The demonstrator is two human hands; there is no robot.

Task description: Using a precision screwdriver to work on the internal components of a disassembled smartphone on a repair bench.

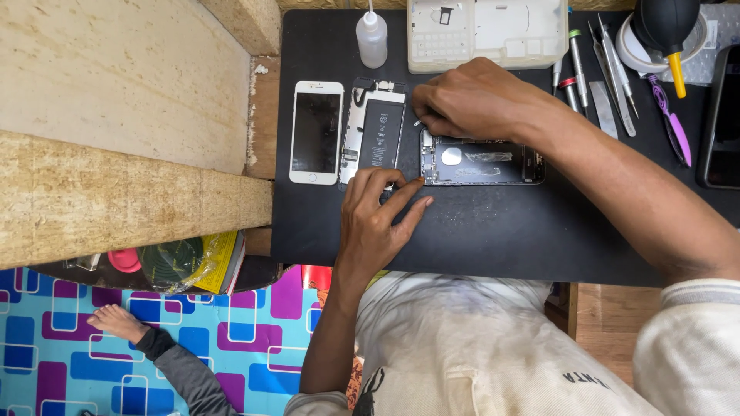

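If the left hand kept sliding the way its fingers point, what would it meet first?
The left hand points up-right; its fingertips already sit at the corner of the opened phone housing, so that comes first, probably before the right hand.

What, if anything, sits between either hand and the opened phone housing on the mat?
Nothing visible. The right hand rests on the phone housing's upper left edge, and the left hand touches its lower left corner.

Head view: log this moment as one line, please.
left hand: fingertips on corner of opened phone housing | right hand: at housing's top edge, grip unclear | beside: battery assembly, white phone screen | surface: black mat
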